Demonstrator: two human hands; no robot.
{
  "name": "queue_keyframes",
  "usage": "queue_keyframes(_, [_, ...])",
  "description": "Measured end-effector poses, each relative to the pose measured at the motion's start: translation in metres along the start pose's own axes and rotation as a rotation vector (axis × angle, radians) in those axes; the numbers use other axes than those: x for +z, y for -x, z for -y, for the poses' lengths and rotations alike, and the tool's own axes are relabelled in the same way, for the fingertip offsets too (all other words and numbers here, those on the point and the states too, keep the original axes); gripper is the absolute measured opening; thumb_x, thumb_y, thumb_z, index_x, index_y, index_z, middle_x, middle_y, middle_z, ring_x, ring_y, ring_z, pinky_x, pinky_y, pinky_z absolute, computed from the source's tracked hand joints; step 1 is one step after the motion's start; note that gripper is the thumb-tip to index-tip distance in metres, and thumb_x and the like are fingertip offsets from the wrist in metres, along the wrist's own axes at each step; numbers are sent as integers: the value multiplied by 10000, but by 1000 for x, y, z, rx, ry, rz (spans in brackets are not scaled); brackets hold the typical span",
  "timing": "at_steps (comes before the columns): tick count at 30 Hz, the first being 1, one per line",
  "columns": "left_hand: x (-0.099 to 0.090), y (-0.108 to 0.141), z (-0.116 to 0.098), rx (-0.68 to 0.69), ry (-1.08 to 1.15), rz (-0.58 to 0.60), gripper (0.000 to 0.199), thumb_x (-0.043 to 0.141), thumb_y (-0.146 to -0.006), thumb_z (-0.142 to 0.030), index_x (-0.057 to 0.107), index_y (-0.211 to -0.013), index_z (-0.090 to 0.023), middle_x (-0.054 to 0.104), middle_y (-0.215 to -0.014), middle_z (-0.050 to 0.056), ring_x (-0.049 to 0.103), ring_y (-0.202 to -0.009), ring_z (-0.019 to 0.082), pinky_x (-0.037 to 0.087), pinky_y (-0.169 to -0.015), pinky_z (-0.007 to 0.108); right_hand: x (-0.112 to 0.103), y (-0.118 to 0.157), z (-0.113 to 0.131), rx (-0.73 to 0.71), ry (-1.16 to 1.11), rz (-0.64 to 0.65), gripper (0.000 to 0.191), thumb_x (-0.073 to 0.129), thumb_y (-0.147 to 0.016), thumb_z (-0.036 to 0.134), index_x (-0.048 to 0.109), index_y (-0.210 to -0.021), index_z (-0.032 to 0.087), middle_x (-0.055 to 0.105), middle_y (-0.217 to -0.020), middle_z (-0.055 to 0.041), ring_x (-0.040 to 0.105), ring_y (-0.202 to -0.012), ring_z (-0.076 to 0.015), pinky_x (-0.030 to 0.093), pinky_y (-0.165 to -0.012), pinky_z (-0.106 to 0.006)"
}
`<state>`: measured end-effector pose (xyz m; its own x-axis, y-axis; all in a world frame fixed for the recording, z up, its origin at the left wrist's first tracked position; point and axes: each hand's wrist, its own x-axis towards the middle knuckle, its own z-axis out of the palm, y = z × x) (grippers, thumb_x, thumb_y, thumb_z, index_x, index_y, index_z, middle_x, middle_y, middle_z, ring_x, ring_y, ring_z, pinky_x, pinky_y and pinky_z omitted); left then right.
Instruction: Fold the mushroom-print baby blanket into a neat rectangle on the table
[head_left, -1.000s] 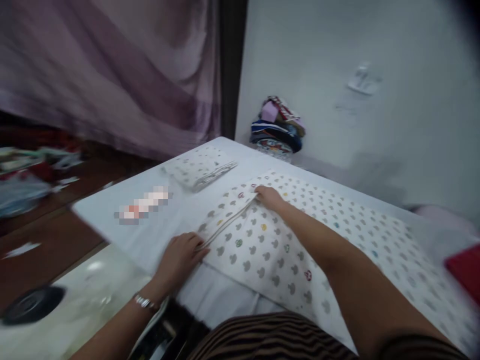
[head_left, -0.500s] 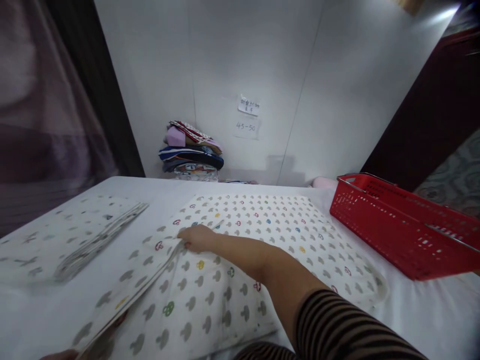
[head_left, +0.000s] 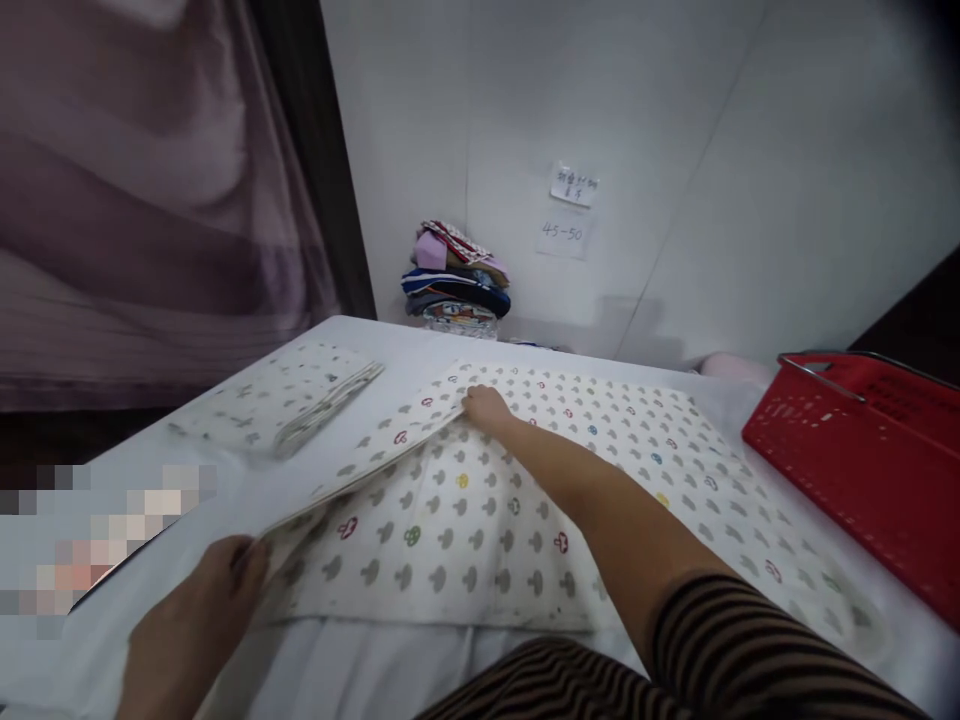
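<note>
Here you are at the white-covered table (head_left: 375, 335), both hands on the mushroom-print cloth (head_left: 469, 540). Your left hand (head_left: 199, 610) is low on the near left, thumb and fingers pinching the cloth's edge at its near end; the fingertips are partly hidden behind the hand. Your right hand (head_left: 486, 408) reaches farther out, fingers pressed together on the same edge, well apart from the left.

Between those two grips the edge runs in a raised, nearly straight line, and that looks like the reason for holding it at both places: it seems to stay taut instead of sagging. Print shows on both sides of the line, so there may be more than one layer; you can't tell how many from here.

Now, where's the cloth? Most of it spreads flat to the right of your left hand and runs under your right forearm, out toward the red basket (head_left: 862, 470) at the right. The basket stands beside it, seemingly leaving the middle for the cloth. To the left, apart from the held edge, lies a folded cloth (head_left: 274, 400). Beyond the far edge, a fabric stack (head_left: 454, 285) sits against the wall.
</note>
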<state>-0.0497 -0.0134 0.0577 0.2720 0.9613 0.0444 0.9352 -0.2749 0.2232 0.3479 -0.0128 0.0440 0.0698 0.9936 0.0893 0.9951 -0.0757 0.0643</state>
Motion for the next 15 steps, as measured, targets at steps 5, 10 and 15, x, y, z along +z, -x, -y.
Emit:
queue_keyframes(5, [-22,4,-23,31,-8,40,322,303,-862,-512,480,-977,-268,679,-830,4,623,-681,208,402,-589,260,-15,-11,-22,157,-9,21,259,461,-860,124,607,-1073,134,547,-1156,-162,574,-986,-243,457,-815,-350])
queue_keyframes(10, [-42,5,-45,180,189,52,287,398,-827,-497,526,-991,-299,683,-799,-43,621,-701,181,413,-613,234,-41,-16,-62,342,-76,-30,332,441,-832,72,570,-1129,147,594,-1115,-165,604,-975,-257,469,-802,-356])
queue_keyframes(15, [-53,13,-96,448,310,239,366,392,-837,-538,583,-956,-249,638,-674,-23,586,-616,163,390,-573,225,-57,-4,-107,519,-211,-142,382,338,-863,99,527,-1191,153,647,-1053,-139,627,-908,-231,490,-738,-316])
